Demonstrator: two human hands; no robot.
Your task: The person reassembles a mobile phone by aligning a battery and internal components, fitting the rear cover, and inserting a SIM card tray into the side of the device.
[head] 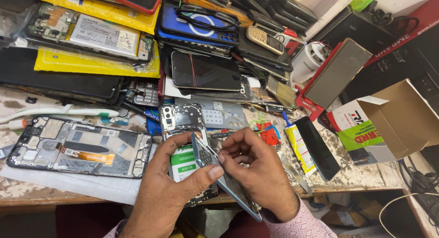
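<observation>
The left hand (171,192) pins an opened phone (185,146) flat on the worktop (356,174), palm over its lower half and thumb pressed against the edge of a thin blue back cover (228,183). That grip looks meant to keep the phone body from sliding while the cover is worked on. The phone lies face down with its circuit board and camera block showing at the top and a white and green battery label below.

The right hand (258,169) is closed narrow on the back cover, fingertips pinched on its upper end near the phone's middle. The cover stands tilted on edge, its lower end hanging past the front of the worktop toward the person. Whether it is fully free of the phone cannot be told, since the hands hide the joint.

Just left of the phone sits a second stripped phone frame (80,146) on a sheet of white paper (91,185), kept flat so its loose parts stay put. To the right lie a tube of glue (298,146), a dark glass screen (318,149) and a metal prying blade (295,174), all within easy reach. An open cardboard box (393,119) stands at the far right. Behind, stacked phones (206,71) and yellow packets (91,62) are piled up.
</observation>
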